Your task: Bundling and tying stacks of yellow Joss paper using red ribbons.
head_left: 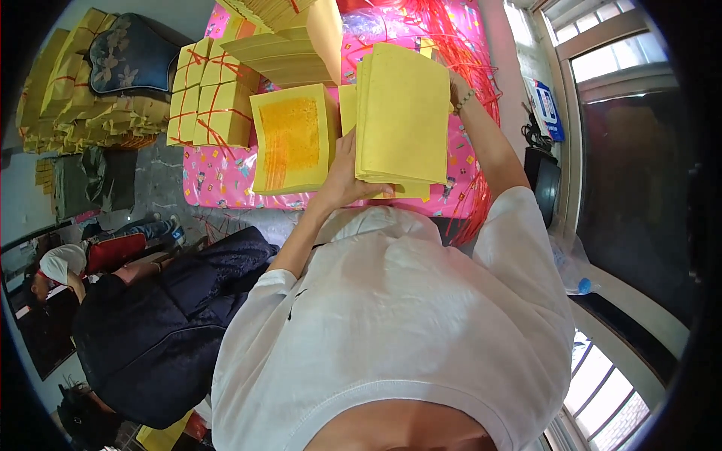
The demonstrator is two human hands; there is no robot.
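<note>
A thick stack of yellow paper (404, 113) stands raised in front of me above a pink patterned table cover (226, 177). At the stack's lower left corner my left hand (347, 177) is closed around its edge, thumb along the bottom. My right hand (457, 89) is at the upper right edge, its fingers mostly hidden behind the paper. Just left of my left hand lies another yellow paper stack (327, 139) with an orange printed patch (289, 135) on top. More yellow paper shows partly beneath the raised stack.
Yellow bundles tied with red string (218, 105) sit at the left of the table. Fanned yellow sheets (289, 56) rise behind. Loose red strings (470, 56) hang over the right side. More bundles (64, 90) and a cushioned chair back (129, 56) stand far left. Another person (64, 263) is at left.
</note>
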